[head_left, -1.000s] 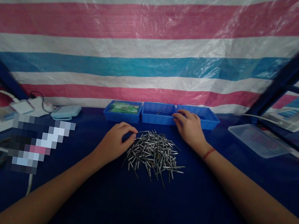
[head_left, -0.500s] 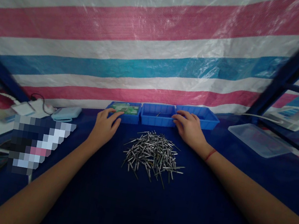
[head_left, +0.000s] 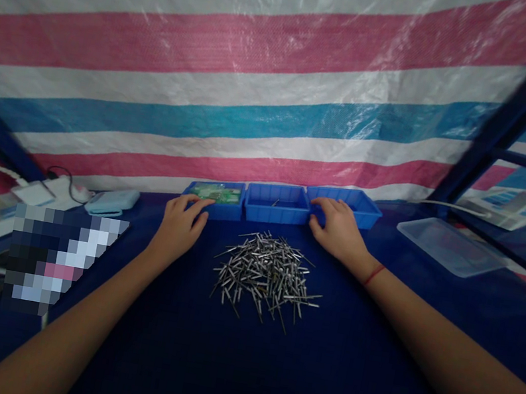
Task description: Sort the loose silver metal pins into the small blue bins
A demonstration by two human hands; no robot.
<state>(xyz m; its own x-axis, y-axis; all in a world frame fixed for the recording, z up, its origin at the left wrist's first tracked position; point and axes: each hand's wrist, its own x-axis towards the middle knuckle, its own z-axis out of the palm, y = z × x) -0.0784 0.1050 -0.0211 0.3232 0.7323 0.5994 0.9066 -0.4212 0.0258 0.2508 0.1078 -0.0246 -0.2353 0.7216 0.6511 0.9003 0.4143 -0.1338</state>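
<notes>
Pins (head_left: 267, 275) between both sets of fingers (head_left: 326, 206)

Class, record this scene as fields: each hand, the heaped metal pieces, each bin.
Left hand: fingers at the left blue bin; grip unclear
Right hand: near the right blue bin, thumb and forefinger apart
Metal pieces: heaped on the blue table
Left blue bin: holds green items
Middle blue bin: small metal piece inside
Right blue bin: partly hidden

Three bins (head_left: 229, 210) (head_left: 275, 214) (head_left: 364, 220), two hands (head_left: 178, 224) (head_left: 338, 230), one metal pile (head_left: 269, 272)
</notes>
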